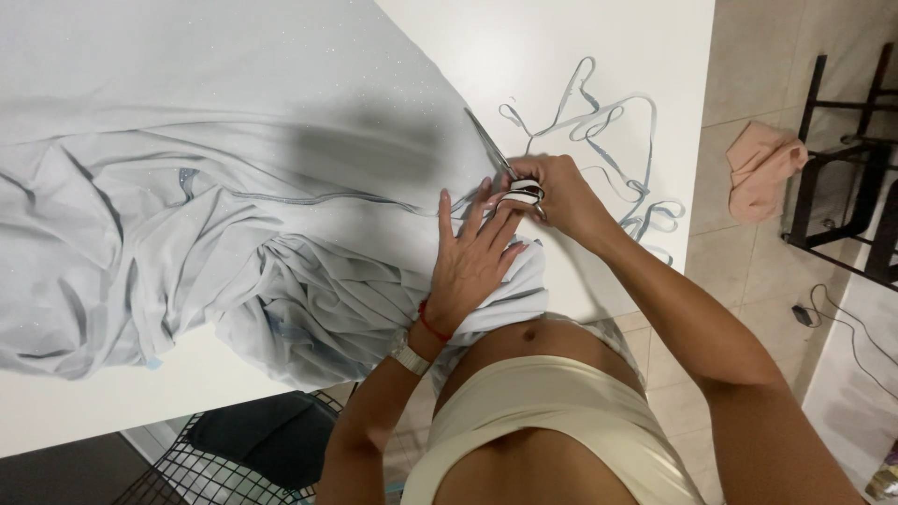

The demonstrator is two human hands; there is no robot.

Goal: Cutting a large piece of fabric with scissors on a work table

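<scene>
A large sheet of pale grey-blue fabric (215, 178) lies spread and bunched over a white table (561, 47). My right hand (557, 192) grips a pair of scissors (496, 154) by the handles, blades pointing up-left along the fabric's edge. Flat on the fabric just below the scissors lies my left hand (472, 257), fingers spread, pressing the cloth down. A red string and a pale band circle that wrist.
Thin cut strips of the same fabric (608, 131) curl on the table to the right. A black wire chair (234, 458) stands under the table's near edge. On the tiled floor at right lie a pink cloth (762, 168), dark furniture legs (842, 150) and a cable (842, 318).
</scene>
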